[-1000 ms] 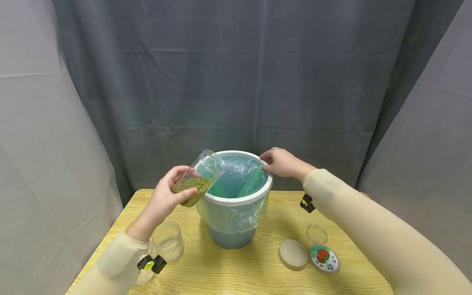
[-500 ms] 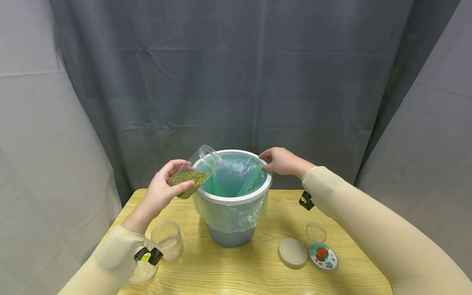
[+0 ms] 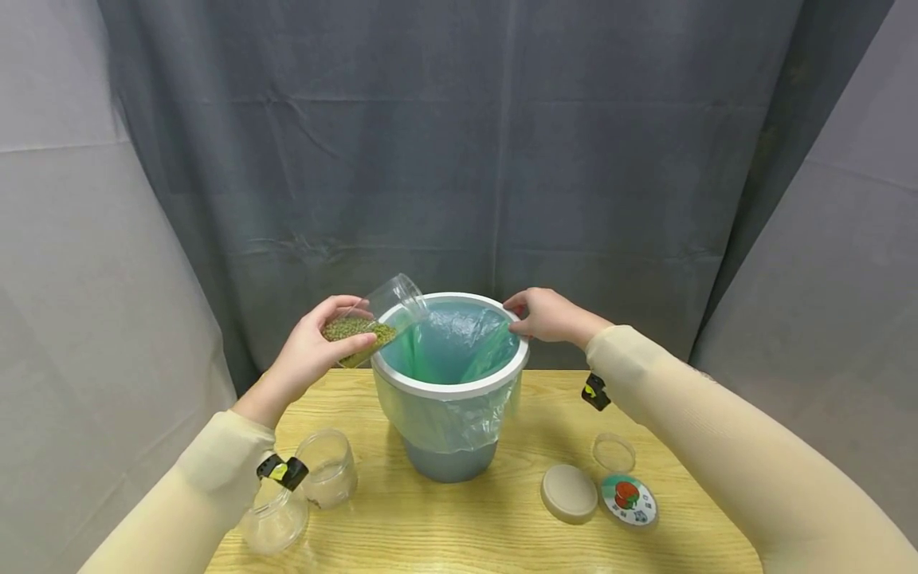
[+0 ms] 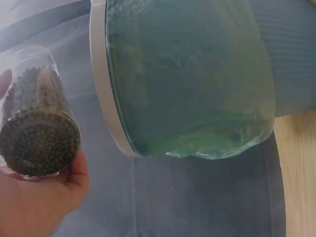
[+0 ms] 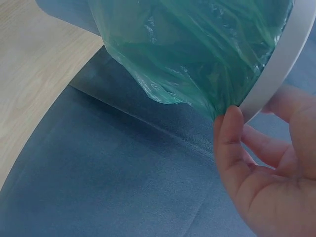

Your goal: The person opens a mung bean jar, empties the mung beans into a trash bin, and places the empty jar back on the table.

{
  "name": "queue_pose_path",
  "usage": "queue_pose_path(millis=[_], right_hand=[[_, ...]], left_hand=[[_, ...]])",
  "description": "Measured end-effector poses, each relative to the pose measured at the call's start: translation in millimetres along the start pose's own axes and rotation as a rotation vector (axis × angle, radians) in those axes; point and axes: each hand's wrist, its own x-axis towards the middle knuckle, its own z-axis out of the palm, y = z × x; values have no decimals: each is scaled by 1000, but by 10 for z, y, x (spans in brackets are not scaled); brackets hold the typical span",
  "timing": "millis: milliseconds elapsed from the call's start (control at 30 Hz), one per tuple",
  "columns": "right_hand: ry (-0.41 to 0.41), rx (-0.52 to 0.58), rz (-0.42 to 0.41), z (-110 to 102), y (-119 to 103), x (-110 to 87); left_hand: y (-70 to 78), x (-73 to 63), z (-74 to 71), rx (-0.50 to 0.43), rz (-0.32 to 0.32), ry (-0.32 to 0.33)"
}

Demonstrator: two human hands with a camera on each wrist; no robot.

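My left hand (image 3: 310, 351) grips a clear jar (image 3: 387, 307) partly filled with green beans (image 3: 351, 328), probably mung beans. The jar is tilted, its mouth raised at the left edge of a blue-grey trash can (image 3: 450, 466). In the left wrist view the beans are packed against the jar's base (image 4: 40, 143). A thin green bag (image 3: 448, 422) lines the can and hangs over its white rim (image 3: 459, 391). My right hand (image 3: 548, 316) holds the can's right rim, fingers and thumb on either side. The right wrist view shows fingertips (image 5: 232, 118) on the bag's edge.
Two clear containers (image 3: 326, 470) (image 3: 274, 522) stand at the left of the wooden table (image 3: 445, 534). To the right lie a beige lid (image 3: 570, 494), a clear ring (image 3: 613, 453) and a round disc with a tomato picture (image 3: 629, 500). A grey curtain (image 3: 430, 159) hangs behind.
My left hand has risen and shifted slightly left, tipping the jar closer to level. More of the nearer clear container shows below the wrist. The right hand stays at the rim.
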Motion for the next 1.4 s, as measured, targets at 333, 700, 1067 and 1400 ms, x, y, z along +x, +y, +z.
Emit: queue_pose_path(millis=[333,700,1067,1400], right_hand=[[21,5,9,26,7,-2],[20,15,12,32,-27,-14],[30,11,7,46,-11,9],[31,20,9,48,4,9]], left_hand=[[-41,72,-22,14,-51,-28],[-57,89,-94,84,-74,-56],[-57,128,-199,130,-88,-102],[-26,152,-229,184,-91,-136]])
